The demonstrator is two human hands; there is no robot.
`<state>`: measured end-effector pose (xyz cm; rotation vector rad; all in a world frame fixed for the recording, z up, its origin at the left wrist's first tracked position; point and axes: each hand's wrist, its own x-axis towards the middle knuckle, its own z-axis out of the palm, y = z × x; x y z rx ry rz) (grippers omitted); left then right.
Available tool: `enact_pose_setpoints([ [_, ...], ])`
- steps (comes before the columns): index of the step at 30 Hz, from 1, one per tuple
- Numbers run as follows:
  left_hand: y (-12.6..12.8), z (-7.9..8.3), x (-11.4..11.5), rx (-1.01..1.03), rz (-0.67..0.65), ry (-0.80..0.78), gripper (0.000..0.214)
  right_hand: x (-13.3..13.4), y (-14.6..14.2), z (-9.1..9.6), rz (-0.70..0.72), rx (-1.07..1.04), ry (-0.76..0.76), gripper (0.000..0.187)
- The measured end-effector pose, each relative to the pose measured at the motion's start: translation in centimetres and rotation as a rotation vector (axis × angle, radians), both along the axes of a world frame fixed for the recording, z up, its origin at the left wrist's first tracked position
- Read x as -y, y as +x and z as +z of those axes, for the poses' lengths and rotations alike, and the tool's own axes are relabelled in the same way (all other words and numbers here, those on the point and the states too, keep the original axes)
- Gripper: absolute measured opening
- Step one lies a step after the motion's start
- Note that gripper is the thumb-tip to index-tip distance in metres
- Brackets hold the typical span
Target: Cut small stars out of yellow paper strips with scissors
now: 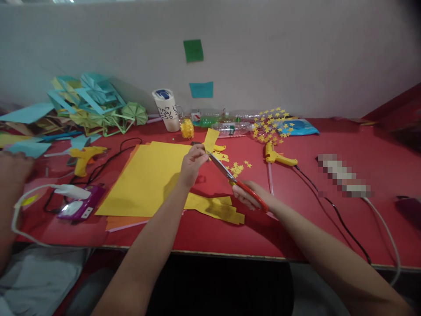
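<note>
My left hand (193,163) pinches a strip of yellow paper (211,138) that points up and away from me. In my right hand (251,195) is a pair of scissors (251,194) with red handles, its blade tips at the paper by my left fingertips. Several small yellow paper stars (236,169) lie on the red table just beyond the blades. Below my wrists rest more yellow paper strips (217,208), beside a stack of large yellow sheets (144,175) with orange ones underneath.
A yellow glue gun (279,157) lies at right, its cord running to the front edge; another glue gun (86,159) is at left near a purple power unit (82,204). A tumbler (166,112), plastic bottles (230,128) and folded paper shapes (95,101) line the wall. Another person's hand (15,169) is far left.
</note>
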<state>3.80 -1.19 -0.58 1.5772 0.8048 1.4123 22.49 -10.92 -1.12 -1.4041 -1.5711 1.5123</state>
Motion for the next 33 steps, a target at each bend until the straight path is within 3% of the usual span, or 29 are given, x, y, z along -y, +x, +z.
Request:
enact_pose_setpoints([
  [8,-0.2,-0.2,-0.2,0.087,-0.123,-0.094,0.019,0.0,0.0,-0.1,-0.013,0.002,-0.022,0.047],
  [19,-0.1,-0.1,-0.1,0.122,-0.151,-0.125,0.017,0.2,-0.5,0.9,0.002,0.008,-0.007,0.044],
  [33,-0.4,-0.1,-0.1,0.111,-0.199,-0.164,0.018,-0.1,-0.2,-0.1,0.014,-0.005,-0.004,0.046],
])
